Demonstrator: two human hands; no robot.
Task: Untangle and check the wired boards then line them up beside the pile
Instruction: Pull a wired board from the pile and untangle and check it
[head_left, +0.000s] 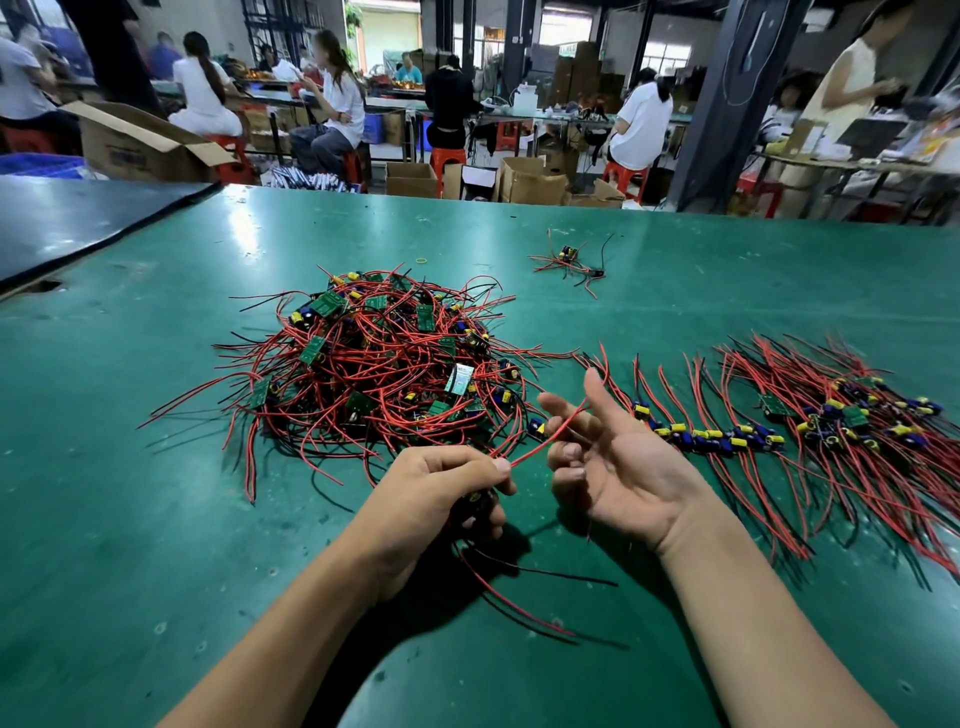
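Hands met low in the middle of the frame, over a green table. The left hand was curled, and its thumb and forefinger pinched a red wire. Something dark sat inside that fist, mostly hidden, so whether it was a board could not be told. One red and one black loose wire trailed from under the fist toward the bottom of the frame and lay on the table.

The right hand was turned palm up just right of the left, with its fingers loosely spread. The red wire ran up from the left thumb and crossed those fingers.

Just above the hands, centre left, lay the pile, a tangled heap of small green boards with red and black wires. To its right, a row of boards stretched toward the right edge, side by side, wires fanned out above and below them. Apart from both, in the upper middle, lay a small bunch of wired boards, and left of it a yellow rubber band.

A dark mat covered the upper left corner of the table. Beyond the far edge stood cardboard boxes, and people sat on red stools at other benches.
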